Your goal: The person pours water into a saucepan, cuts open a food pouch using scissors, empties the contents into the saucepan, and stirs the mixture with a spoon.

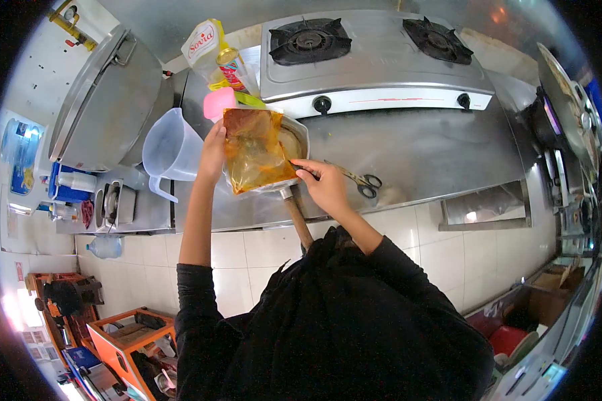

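Note:
A clear plastic bag [253,154] smeared with orange-brown sauce is held up over a saucepan [305,137]. My left hand [214,150] is closed on the bag's left edge. At its right edge, the fingers of my right hand [322,184] are pinched together. Something small and dark shows by those fingertips, too small to name. The saucepan's wooden handle [297,217] points toward my body, and the bag hides much of the pan. Scissors [362,182] lie on the steel counter just right of my right hand.
Left of my left arm stands a translucent measuring jug [170,150]. Behind the bag are a pink container [219,103], a tin can [231,65] and a Sovia pouch [203,43]. A two-burner gas stove [381,83] fills the back of the counter. A large grey pot [107,110] stands far left.

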Demonstrator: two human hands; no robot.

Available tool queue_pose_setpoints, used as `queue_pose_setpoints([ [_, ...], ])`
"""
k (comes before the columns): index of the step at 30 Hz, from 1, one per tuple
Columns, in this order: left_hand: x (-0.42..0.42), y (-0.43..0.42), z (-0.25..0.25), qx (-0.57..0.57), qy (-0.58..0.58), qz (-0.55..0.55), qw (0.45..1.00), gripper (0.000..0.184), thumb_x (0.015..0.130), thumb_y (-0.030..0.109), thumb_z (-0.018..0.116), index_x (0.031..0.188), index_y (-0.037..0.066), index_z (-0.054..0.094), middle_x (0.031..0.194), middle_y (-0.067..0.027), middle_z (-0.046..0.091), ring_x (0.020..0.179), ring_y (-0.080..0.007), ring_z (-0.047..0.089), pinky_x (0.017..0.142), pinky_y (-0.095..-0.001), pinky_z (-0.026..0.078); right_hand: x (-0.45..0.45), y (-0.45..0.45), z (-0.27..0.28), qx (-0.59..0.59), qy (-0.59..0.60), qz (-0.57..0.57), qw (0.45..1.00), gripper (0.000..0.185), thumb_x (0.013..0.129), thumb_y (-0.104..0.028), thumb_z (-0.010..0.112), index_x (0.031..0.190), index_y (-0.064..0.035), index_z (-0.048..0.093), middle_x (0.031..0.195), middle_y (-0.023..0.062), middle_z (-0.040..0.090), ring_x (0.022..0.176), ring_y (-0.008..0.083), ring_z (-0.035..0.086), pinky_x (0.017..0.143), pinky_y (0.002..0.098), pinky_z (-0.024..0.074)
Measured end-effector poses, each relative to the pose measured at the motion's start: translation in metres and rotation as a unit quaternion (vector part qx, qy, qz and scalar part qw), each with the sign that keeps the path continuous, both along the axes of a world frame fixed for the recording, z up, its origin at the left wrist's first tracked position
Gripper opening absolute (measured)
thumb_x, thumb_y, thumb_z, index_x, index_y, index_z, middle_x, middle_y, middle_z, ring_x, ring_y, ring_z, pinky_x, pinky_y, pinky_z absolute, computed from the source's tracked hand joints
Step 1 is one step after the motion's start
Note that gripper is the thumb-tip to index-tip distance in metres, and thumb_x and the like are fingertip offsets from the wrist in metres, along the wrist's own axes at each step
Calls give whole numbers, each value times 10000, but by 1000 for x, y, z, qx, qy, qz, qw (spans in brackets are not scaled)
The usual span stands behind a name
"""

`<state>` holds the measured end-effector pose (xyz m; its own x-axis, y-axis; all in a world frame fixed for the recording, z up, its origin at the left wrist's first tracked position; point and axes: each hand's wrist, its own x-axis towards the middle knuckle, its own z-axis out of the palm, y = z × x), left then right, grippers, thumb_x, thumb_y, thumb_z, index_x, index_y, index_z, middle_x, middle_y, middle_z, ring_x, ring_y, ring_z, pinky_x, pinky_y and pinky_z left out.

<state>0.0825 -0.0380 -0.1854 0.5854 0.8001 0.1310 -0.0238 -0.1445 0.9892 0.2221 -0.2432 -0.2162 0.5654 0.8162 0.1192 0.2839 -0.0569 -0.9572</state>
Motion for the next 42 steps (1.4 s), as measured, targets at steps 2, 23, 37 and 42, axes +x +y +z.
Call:
queue_pose_setpoints([
  [2, 1, -5, 8, -117, -93, -41, 988, 293, 905, 206, 415, 1126, 35, 501, 1062, -63, 543, 1001, -163, 491, 877, -307, 379, -2, 0, 2, -28, 17, 8, 999, 231, 786, -133, 624, 1013, -158, 666, 723, 72, 639, 557, 132, 540, 514, 254, 395],
  [23, 5, -21, -9, 184, 100, 179, 961, 265, 918, 153, 467, 1042, -44, 594, 864, -64, 644, 771, -100, 559, 741, -235, 435, -17, -1, 0, 27, -10, -21, 999, 207, 767, -134, 632, 970, -123, 673, 882, 103, 656, 687, 219, 615, 611, 281, 456],
  [37, 16, -43, -7, 46, -93, 272, 957, 301, 945, 172, 416, 1016, -58, 596, 877, -66, 628, 755, -95, 560, 674, -239, 450, -35, 8, -16, 138, -17, -50, 989, 187, 759, -92, 633, 943, -86, 668, 766, 100, 621, 660, 241, 594, 578, 291, 443],
  [42, 15, -47, -9, -45, -128, 252, 958, 295, 946, 193, 411, 1013, -35, 585, 877, -62, 621, 733, -103, 561, 665, -239, 455, -32, 6, -12, 153, -23, -35, 987, 207, 787, -52, 616, 990, -47, 655, 763, 95, 622, 652, 154, 574, 593, 239, 428],
])
